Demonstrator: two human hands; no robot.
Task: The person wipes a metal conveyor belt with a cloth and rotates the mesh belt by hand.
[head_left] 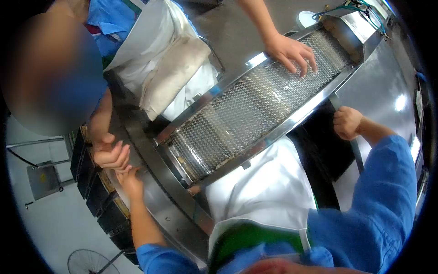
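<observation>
My left hand (130, 181) is at the lower left, its fingers drawn together beside a co-worker's closed hand (112, 154). Whatever lies between its fingers is too small or hidden to make out. Behind it is the curved metal rim (157, 201). On the right, my right hand (347, 123) is closed in a fist over the edge of a smooth metal panel (381, 82). Between my hands runs a slanted metal conveyor (246, 112) with a textured mesh-like surface. The co-worker's other hand (294, 52) reaches over its upper part, fingers spread.
The co-worker, in blue with a white apron, stands across the conveyor at the upper left. A pale cloth pad (175, 73) covers one forearm. Dark slats (102, 201) line the left side. A metal housing (358, 32) with green tubes caps the conveyor's upper end.
</observation>
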